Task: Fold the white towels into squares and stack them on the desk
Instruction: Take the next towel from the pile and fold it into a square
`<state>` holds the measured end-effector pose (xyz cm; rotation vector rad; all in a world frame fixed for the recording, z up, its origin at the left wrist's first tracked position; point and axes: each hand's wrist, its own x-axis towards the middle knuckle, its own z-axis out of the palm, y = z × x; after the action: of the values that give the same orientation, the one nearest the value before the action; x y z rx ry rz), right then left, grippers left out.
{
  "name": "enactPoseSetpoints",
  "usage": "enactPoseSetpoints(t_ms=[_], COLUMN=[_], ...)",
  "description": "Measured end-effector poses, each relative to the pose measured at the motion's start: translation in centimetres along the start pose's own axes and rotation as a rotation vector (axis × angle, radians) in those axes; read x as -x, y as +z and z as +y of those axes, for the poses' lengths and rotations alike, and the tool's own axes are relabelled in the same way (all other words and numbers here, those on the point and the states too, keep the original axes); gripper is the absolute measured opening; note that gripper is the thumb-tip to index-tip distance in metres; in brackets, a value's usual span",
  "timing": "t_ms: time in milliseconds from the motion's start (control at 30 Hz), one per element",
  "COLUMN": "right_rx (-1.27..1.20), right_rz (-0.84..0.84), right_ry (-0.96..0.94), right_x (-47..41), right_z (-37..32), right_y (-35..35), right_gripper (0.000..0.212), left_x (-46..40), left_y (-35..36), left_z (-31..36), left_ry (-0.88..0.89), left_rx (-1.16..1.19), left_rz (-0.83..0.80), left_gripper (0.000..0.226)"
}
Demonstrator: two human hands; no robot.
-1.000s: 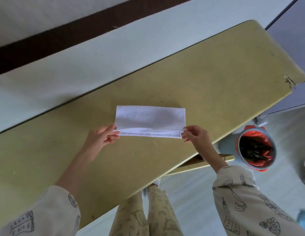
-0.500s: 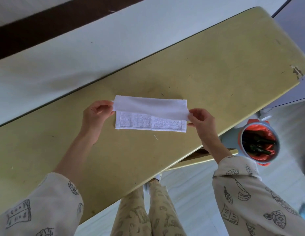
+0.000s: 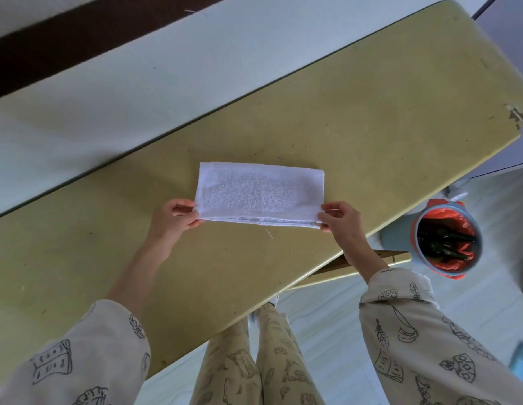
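With both hands, left hand (image 3: pixel 175 219) and right hand (image 3: pixel 339 216), pinching the near corners of the white rectangular terry towel (image 3: pixel 260 194) on the yellow worktop (image 3: pixel 371 112), the layers could slide askew toward 6 o'clock if one corner slips.

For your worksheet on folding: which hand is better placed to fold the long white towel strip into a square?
Probably either: the left hand and right hand each pinch a near corner of the white terry towel.

Worktop (image 3: pixel 371 118): left end cut off by frame's left edge. Bin (image 3: pixel 447 235), right of frame: dark contents indistinct. Towel (image 3: pixel 260 191): layer count at near edge unclear. Sleeves: cropped at bottom edge.
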<state>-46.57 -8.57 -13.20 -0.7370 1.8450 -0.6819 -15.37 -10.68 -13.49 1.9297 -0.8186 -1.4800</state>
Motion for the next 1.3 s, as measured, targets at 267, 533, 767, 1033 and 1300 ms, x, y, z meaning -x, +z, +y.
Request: enactPoseSetpoints(t_ms=[267, 533, 767, 1033, 1300], right_rx=[0.146, 0.283, 0.454, 0.805, 0.939], right_rz=[-0.027, -0.024, 0.040, 0.220, 0.007], right_ry=[-0.035, -0.104, -0.216, -0.520, -0.920], right_x=[0.4, 0.7, 1.2, 2.1, 4.4], right_z=[0.5, 0.8, 1.4, 2.5, 2.7], right_y=[-0.3, -0.4, -0.2, 0.2, 6.2], right_gripper=[0.017, 0.019, 0.013, 0.012, 0.038], left_x=[0.1, 0.2, 0.6, 0.7, 1.9], left_y=[-0.1, 0.4, 1.1, 0.9, 5.4], left_z=[-0.4, -0.2, -0.5, -0.8, -1.3], left_ry=[0.029, 0.064, 0.095, 0.187, 0.964], left_rx=[-0.034, -0.117, -0.134, -0.423, -0.968], left_rz=[0.007, 0.047, 0.103, 0.149, -0.097], left_gripper=[0.020, 0.022, 0.026, 0.028, 0.010])
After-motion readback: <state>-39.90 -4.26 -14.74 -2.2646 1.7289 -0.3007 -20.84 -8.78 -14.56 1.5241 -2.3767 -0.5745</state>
